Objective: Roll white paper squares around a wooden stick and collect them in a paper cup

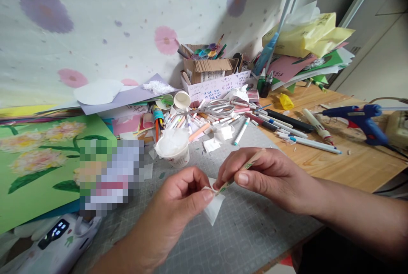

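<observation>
My left hand (pixel 188 195) is closed in a pinch on a small, thin piece of white paper (pixel 214 210), which hangs below the thumb. Close beside it, my right hand (pixel 267 178) holds a narrow, flat, pale stick (pixel 251 161) with green print, between thumb and fingers. The stick slants down to the left, and its lower end meets the paper near my left thumb. Both hands are above a grey gridded cutting mat (pixel 255 240). Just behind them stands a white paper cup (pixel 174 148) with white sheets on top.
Many markers (pixel 242 131), scissors (pixel 218 107) and paper scraps lie behind the hands. A blue glue gun (pixel 357 116) rests at the right on the wooden table (pixel 357 163). At the left is a green flower picture (pixel 38 180). A cardboard box (pixel 207 67) stands at the back.
</observation>
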{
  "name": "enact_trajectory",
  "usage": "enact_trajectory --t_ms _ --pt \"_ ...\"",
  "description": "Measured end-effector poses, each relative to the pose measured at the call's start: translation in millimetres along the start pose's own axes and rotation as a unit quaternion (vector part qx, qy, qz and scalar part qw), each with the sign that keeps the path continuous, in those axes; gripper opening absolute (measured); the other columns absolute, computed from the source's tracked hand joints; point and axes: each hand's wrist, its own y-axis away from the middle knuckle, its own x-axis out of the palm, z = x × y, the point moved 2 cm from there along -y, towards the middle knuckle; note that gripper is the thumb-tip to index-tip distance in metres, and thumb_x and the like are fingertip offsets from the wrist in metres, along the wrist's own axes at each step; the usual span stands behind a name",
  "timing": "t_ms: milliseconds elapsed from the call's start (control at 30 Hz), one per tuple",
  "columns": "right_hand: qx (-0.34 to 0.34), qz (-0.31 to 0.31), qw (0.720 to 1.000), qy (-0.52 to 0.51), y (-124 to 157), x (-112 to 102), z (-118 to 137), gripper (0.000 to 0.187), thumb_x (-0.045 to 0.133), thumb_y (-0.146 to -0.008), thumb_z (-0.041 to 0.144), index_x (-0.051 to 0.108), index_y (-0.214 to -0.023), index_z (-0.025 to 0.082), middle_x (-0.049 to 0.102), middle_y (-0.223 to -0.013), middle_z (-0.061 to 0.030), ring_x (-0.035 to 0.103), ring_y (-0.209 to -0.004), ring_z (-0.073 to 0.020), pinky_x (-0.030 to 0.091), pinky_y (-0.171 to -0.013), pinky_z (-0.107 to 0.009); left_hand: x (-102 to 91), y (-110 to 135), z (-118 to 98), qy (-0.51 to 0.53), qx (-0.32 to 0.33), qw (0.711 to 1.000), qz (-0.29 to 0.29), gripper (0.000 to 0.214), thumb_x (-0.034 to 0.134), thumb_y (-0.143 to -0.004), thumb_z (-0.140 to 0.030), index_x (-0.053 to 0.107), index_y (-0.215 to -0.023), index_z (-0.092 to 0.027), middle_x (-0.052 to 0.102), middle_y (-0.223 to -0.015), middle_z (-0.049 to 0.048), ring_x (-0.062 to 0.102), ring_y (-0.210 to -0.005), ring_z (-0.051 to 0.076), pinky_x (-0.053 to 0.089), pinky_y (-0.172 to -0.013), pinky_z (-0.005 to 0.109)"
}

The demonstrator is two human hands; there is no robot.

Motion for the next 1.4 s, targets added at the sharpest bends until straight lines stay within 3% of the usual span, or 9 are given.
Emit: enact_trajectory --t_ms 200,300,433,700,1167,1400 --pt "-0.012 -0.028 0.999 -0.036 -1 -3 -3 0.015 0.056 -0.095 0.023 0.067 -0.094 0.013 0.067 -0.088 -0.0072 0.064 -0.087 -0.0164 0.051 -0.078 -0.031 0.1 0 2 0.031 0.002 0.999 0.028 0.017 0.071 -0.078 -0.036 0.063 -0.08 -0.021 0.053 -0.07 -0.0051 0.042 -0.067 0.013 0.032 -0.062 0.025" --pt "-0.028 -0.043 0.998 -0.048 -1 -5 -2 0.015 0.057 -0.094 0.025 0.068 -0.095 0.015 0.068 -0.088 -0.0067 0.064 -0.088 -0.0164 0.051 -0.078 -0.031 -0.7 0 2 0.046 0.008 0.999 0.016 0.016 0.072 -0.077 -0.035 0.069 -0.084 -0.021 0.058 -0.073 -0.0033 0.044 -0.069 0.013 0.033 -0.064 0.025" --pt "-0.047 -0.049 0.997 -0.03 1 -4 0 0.016 0.058 -0.094 0.026 0.069 -0.1 0.018 0.069 -0.091 -0.0069 0.064 -0.092 -0.0177 0.051 -0.081 -0.032 2.9 0 -1 0.145 0.011 0.989 0.008 0.014 0.075 -0.073 -0.03 0.068 -0.071 -0.018 0.06 -0.064 -0.0019 0.049 -0.065 0.014 0.036 -0.064 0.026" --pt "-0.089 -0.05 0.995 0.014 0 4 6 0.017 0.057 -0.094 0.022 0.069 -0.104 0.017 0.07 -0.093 -0.0091 0.066 -0.09 -0.0186 0.053 -0.079 -0.033 9.8 -2 3 0.325 0.009 0.946 0.004 0.008 0.071 -0.081 -0.024 0.066 -0.078 -0.018 0.066 -0.064 -0.0008 0.058 -0.061 0.012 0.043 -0.062 0.025" --pt "-0.117 -0.056 0.991 0.04 -2 8 9 0.016 0.055 -0.095 0.021 0.067 -0.105 0.02 0.069 -0.092 -0.0072 0.067 -0.09 -0.0176 0.054 -0.077 -0.032 12.1 1 5 0.325 0.001 0.946 0.017 0.012 0.071 -0.082 -0.028 0.067 -0.079 -0.017 0.065 -0.063 0.0001 0.058 -0.061 0.013 0.045 -0.063 0.025" --pt "-0.128 -0.059 0.989 0.045 -2 8 10 0.015 0.056 -0.093 0.014 0.068 -0.102 0.013 0.07 -0.091 -0.0112 0.068 -0.087 -0.0199 0.054 -0.075 -0.033 12.0 -1 5 0.325 0.006 0.945 0.018 0.011 0.071 -0.082 -0.027 0.068 -0.081 -0.017 0.067 -0.065 0.0004 0.059 -0.062 0.012 0.045 -0.063 0.024"
